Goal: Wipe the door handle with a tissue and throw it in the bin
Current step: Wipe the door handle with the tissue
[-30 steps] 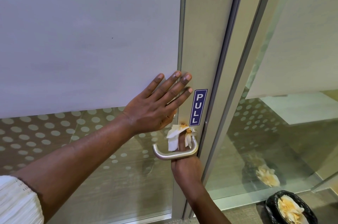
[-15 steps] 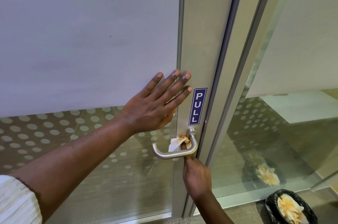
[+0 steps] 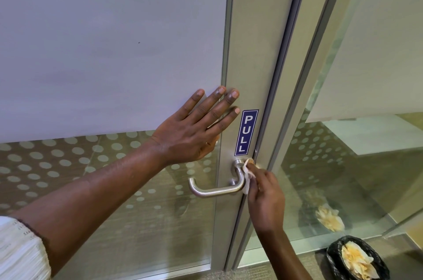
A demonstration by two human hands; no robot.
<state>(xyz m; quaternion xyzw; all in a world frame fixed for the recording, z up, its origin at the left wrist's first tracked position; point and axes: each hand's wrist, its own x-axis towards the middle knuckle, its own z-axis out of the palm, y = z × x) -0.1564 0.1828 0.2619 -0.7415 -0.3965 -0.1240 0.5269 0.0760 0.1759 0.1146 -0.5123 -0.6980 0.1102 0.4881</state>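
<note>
Right hand (image 3: 266, 197) pinched crumpled white stained tissue (image 3: 246, 175) against brushed steel lever door handle (image 3: 217, 184) base. Left hand (image 3: 194, 129) flat, released, bracing door. Advised: wipe full lever, firm pressure.

Frosted glass panel (image 3: 109, 46) filling upper left, pale grey-violet, evenly lit. Below it, clear glass with rows of frosted dots (image 3: 45, 165). Brushed metal door frame (image 3: 254, 50) running top to bottom, slightly tilted in view. Blue "PULL" sticker (image 3: 246, 132) fixed upright on frame. Right of frame, fixed glass side panel (image 3: 366, 73), frosted above, dotted and clear lower down, showing faint reflections. Strip of speckled carpet (image 3: 258, 273) at bottom, beside frame base. Lighting soft, diffuse, no hard shadows.
</note>
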